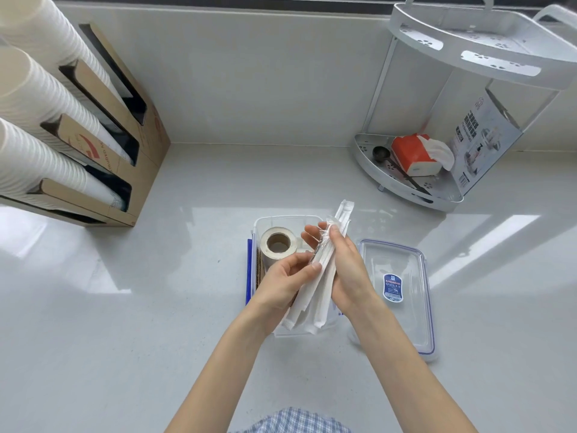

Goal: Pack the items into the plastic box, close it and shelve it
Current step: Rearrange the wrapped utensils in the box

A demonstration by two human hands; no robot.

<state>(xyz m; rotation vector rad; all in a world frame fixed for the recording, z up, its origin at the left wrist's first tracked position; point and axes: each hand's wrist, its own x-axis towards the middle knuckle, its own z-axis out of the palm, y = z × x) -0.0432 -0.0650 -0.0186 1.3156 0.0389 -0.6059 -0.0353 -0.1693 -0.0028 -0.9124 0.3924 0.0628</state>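
Both hands grip paper-wrapped straws (long, flat) over clear box.

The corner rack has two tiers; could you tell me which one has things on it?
The lower tier holds a red tissue pack, a dark scoop and a printed box; on the upper tier nothing shows.

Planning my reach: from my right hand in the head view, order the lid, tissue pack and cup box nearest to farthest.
From the right hand:
1. Lid, just right of it.
2. Tissue pack, on the rack, far right.
3. Cup box, far left.
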